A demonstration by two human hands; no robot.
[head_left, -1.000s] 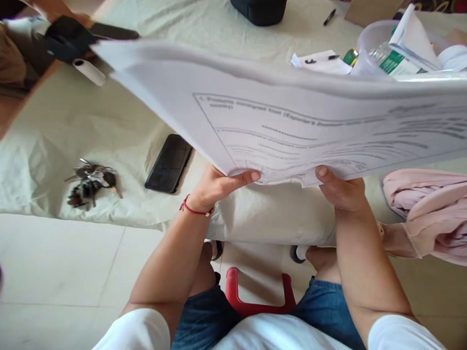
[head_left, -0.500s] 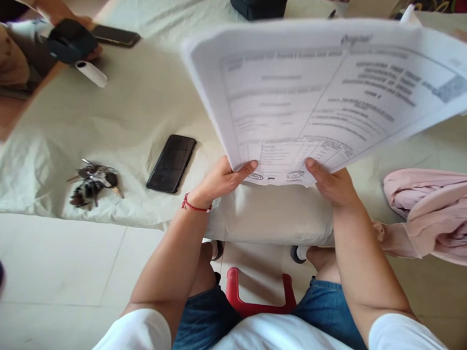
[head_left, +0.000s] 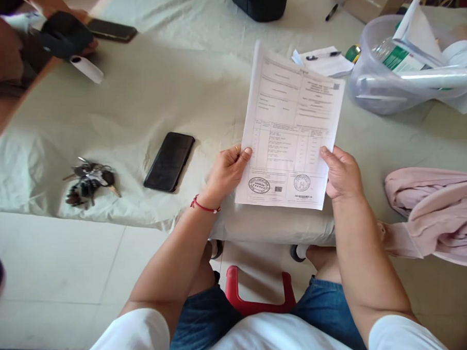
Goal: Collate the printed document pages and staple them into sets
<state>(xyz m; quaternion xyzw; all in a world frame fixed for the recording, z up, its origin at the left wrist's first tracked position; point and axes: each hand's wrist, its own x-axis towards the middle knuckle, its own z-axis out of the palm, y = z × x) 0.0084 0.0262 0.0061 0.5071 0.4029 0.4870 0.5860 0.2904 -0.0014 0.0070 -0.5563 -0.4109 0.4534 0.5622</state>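
A stack of printed paper sheets [head_left: 285, 131] is held between my two hands above the near edge of the table. The top sheet carries a table of text, two round stamps near the bottom and small square codes. My left hand [head_left: 229, 172], with a red string bracelet at the wrist, pinches the left edge, thumb on top. On the opposite edge, my right hand [head_left: 342, 172] grips the sheets with its thumb on the front; its other fingers are partly hidden. Left of my left hand lies a black smartphone [head_left: 169, 162].
A bunch of keys [head_left: 92, 181] lies at the left on the covered table [head_left: 175, 85]. A clear plastic basket [head_left: 376, 101] holds papers and a bottle. Pink cloth [head_left: 429, 209] is at right, a black case [head_left: 260, 3] at the back. Another person's hand [head_left: 90, 47] holds a black device.
The sheets have swung from raised and tilted toward the camera to lying lower and flatter, farther away. The basket and a pen on paper behind them have come into view.
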